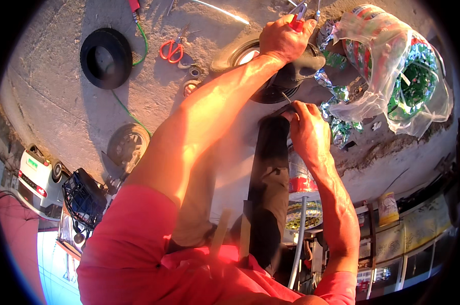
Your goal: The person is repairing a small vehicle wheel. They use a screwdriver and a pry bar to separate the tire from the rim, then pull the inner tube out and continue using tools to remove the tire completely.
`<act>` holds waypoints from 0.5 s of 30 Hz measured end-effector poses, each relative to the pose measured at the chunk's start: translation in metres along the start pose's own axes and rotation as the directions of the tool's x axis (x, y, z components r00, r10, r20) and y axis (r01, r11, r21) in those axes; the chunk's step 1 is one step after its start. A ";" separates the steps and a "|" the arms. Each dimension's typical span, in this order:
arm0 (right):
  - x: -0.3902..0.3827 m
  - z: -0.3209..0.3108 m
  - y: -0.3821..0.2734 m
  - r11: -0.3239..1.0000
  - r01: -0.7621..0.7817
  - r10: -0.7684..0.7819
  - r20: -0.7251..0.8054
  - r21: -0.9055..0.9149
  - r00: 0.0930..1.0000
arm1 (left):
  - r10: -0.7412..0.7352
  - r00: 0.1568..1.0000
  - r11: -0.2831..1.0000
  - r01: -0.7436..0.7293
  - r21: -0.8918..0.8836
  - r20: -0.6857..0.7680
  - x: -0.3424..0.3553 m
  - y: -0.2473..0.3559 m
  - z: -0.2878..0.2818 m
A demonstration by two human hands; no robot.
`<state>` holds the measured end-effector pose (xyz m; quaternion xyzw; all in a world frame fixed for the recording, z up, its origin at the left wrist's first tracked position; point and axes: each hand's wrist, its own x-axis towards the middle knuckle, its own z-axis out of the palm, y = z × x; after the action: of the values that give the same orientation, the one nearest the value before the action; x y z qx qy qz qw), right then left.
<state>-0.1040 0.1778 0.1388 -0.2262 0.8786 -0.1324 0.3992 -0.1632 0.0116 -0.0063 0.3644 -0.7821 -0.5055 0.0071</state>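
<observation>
My left hand (286, 40) is wrapped round red-handled pliers (296, 22), whose metal end points away from me. Below that wrist, a dark wheel (273, 94) lies on the ground, partly covered by my forearm. A dark rounded shape (306, 66) rests against it; I cannot tell if it is a shoe. Closer to me, my right hand (310, 132) is closed in a pinch beside my trouser leg. From its fingertips a thin metal rod (287, 96) reaches toward the wheel; its handle, if any, is hidden.
A loose black tyre (106, 58), red-handled scissors (171, 51) and a green cord (122, 105) lie on the ground to the left. A spoked wheel rim (128, 146) is nearer. At right lies a plastic-wrapped bundle (374, 61) with shiny torn foil. A white vehicle (34, 178) stands far left.
</observation>
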 end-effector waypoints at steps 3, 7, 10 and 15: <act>-0.016 0.013 -0.011 0.993 -0.034 0.053 -0.171 0.112 0.984 | -0.027 0.999 0.997 0.024 0.073 0.046 0.002 0.011 -0.007; -0.027 0.040 -0.025 0.937 -0.229 0.294 -0.239 0.263 0.926 | 0.014 0.999 0.998 -0.016 0.061 0.042 -0.004 0.015 -0.001; -0.023 0.034 -0.027 0.892 -0.148 0.284 -0.274 0.426 0.919 | -0.058 0.998 0.998 0.057 0.023 0.020 0.001 0.008 0.002; -0.026 0.035 0.002 0.769 0.235 -0.049 -0.313 0.594 0.949 | -0.108 0.994 0.994 0.108 0.021 -0.022 0.001 -0.007 0.001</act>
<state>-0.0630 0.1910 0.1321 -0.1267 0.8122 -0.4763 0.3121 -0.1599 0.0102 -0.0128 0.4113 -0.7668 -0.4925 -0.0163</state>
